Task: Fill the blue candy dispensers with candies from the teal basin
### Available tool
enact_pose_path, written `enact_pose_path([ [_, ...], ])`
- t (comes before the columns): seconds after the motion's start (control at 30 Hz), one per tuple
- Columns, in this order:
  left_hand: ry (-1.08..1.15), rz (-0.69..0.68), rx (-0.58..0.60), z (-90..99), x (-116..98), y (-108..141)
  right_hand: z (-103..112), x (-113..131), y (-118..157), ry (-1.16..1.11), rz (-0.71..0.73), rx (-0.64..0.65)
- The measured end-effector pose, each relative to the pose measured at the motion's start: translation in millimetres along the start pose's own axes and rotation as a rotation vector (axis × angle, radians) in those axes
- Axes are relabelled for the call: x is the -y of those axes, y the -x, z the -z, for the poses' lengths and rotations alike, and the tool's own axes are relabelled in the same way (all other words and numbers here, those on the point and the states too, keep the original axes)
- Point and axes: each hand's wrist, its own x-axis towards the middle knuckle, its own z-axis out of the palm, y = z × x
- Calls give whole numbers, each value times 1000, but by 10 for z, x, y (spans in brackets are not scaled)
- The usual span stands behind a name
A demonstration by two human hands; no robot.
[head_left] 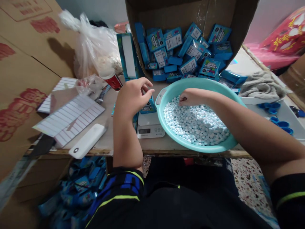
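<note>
My left hand (139,93) hovers beside and partly in front of a small blue candy box (148,108), its thumb and fingers curved but apart, with nothing between them. That box stands on a white kitchen scale (151,131) with a small display, and my wrist hides part of it. To the right, a turquoise basin (202,149) holds a heap of small pale blue and white candies (190,124). Inside the basin, my right hand (187,97) is closed, fingertips curled down at the candies near the far left side. Whatever it pinches is hidden.
Behind the basin, a cardboard carton (183,11) on its side holds many blue boxes (172,39). On the left lie a white power bank (87,141), lined sheets (78,117) and a red paper cup (114,81). A grey cloth (260,86) and blue scoops (281,124) are at right.
</note>
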Motion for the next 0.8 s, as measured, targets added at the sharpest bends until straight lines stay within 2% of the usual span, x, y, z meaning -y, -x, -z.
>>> enact_pose_path([
  [0.13,158,-116,119,-58,-152,15,3,2,-15,18,-42,1],
  [0.27,124,-177,268,-99,-185,12,9,3,-28,-2,-47,-19],
  [0.33,41,-117,271,-108,-92,7,12,-2,-29,-6,-70,-14],
  [0.5,-187,182,322,-175,276,6,-12,-70,-47,-1,-65,-12],
  [0.57,-175,208,320,-199,345,31,-35,-103,-67,2,-51,-20],
  [0.67,-111,131,273,-155,321,160,-64,-126,-96,13,-49,-8],
  [0.8,-60,64,114,93,222,570,-68,-120,-112,-4,-64,9],
])
